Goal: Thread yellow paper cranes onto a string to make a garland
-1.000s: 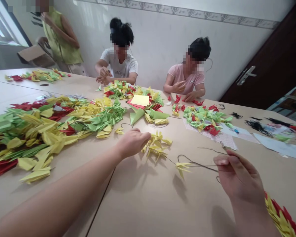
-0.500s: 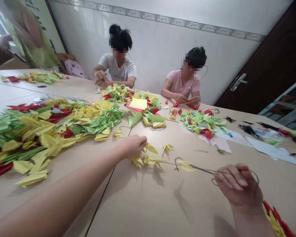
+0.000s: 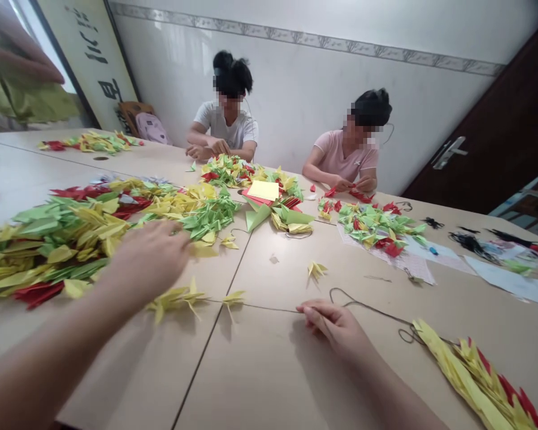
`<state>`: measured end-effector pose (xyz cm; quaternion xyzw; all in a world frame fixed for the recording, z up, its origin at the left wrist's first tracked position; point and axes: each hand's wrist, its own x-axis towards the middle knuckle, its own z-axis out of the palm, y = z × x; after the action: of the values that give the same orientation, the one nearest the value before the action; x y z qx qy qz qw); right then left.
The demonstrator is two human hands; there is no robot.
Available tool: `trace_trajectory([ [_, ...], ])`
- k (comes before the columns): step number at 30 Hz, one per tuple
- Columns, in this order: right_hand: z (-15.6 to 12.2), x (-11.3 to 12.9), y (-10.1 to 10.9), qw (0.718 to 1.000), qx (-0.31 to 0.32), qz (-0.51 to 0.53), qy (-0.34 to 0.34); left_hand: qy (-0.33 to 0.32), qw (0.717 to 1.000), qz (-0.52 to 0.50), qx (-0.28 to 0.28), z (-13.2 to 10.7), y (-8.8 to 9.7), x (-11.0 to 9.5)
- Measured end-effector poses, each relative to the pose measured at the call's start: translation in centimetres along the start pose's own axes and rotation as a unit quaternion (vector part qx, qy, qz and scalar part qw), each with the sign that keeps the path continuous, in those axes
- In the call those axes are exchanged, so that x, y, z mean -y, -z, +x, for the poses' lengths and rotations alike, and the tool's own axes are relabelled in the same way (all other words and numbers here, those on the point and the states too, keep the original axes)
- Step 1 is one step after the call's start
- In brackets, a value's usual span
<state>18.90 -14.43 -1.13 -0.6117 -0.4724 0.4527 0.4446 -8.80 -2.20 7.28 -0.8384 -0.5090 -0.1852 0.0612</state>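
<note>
My right hand (image 3: 336,322) rests on the table with its fingers pinched on a thin dark wire (image 3: 269,307). The wire runs left from the fingertips to a few yellow folded paper pieces (image 3: 174,297) strung on it. Behind the hand the wire curls into a loop (image 3: 367,304) and leads to a chain of yellow and red pieces (image 3: 475,370) at the lower right. My left hand (image 3: 147,263) hovers blurred just above the strung yellow pieces, at the edge of the big paper pile (image 3: 72,233). Its fingers are hidden behind the back of the hand.
Across the table two people fold paper beside their own piles (image 3: 233,170) (image 3: 372,218). A yellow sheet (image 3: 263,190) lies on red sheets between them. One loose yellow piece (image 3: 316,269) lies mid-table. Black wires (image 3: 470,242) and white papers (image 3: 511,278) lie at right.
My left hand has swung left and nearer, and the yellow pieces have slid left along the wire. My right hand has come left and down onto the table.
</note>
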Motion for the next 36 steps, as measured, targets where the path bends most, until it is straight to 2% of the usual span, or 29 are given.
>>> trace_trajectory([
  [2,1.1,0.2,-0.5,0.999,0.01,-0.033,0.004,-0.03,0.996,-0.082,-0.009,0.9,-1.1,-3.8],
  [4,2.3,0.6,-0.4,0.997,0.002,-0.069,0.036,-0.005,0.965,-0.26,0.024,1.8,-3.2,-8.1],
  [5,2.9,0.8,-0.2,0.994,-0.016,-0.086,0.064,0.014,0.933,-0.355,0.062,2.1,-4.5,-9.9],
  [7,3.9,1.0,0.2,0.983,-0.054,-0.117,0.134,0.066,0.844,-0.518,0.124,2.3,-7.0,-12.5],
  [9,4.4,0.8,0.5,0.965,-0.062,-0.156,0.201,0.103,0.769,-0.616,0.137,2.0,-9.2,-13.6],
  [11,4.4,0.4,0.8,0.951,-0.037,-0.19,0.243,0.086,0.721,-0.671,0.151,1.5,-10.4,-13.4],
  [12,4.3,0.2,0.9,0.947,-0.029,-0.188,0.258,0.071,0.708,-0.684,0.159,1.3,-10.7,-13.1],
  [14,4.3,-0.2,1.1,0.949,-0.036,-0.14,0.28,0.062,0.713,-0.679,0.165,1.1,-10.8,-12.5],
  [18,4.8,-0.6,1.4,0.955,-0.099,-0.016,0.278,0.054,0.792,-0.59,0.149,1.5,-10.7,-12.0],
  [21,5.2,-0.9,1.3,0.96,-0.133,-0.004,0.247,0.032,0.84,-0.526,0.131,1.6,-10.9,-12.2],
  [24,5.3,-1.0,1.1,0.968,-0.119,-0.033,0.22,0.015,0.854,-0.501,0.139,1.5,-11.0,-12.2],
  [27,5.1,-0.9,0.9,0.97,-0.102,-0.059,0.211,0.035,0.829,-0.534,0.165,1.5,-11.0,-12.1],
  [30,5.0,-0.8,0.9,0.966,-0.09,-0.09,0.224,0.067,0.765,-0.607,0.206,1.5,-10.8,-12.1],
  [32,4.9,-0.8,1.0,0.963,-0.084,-0.102,0.235,0.084,0.737,-0.638,0.208,1.4,-10.8,-12.2],
  [36,4.8,-0.8,1.0,0.959,-0.09,-0.075,0.258,0.058,0.731,-0.654,0.184,1.1,-10.7,-12.3],
])
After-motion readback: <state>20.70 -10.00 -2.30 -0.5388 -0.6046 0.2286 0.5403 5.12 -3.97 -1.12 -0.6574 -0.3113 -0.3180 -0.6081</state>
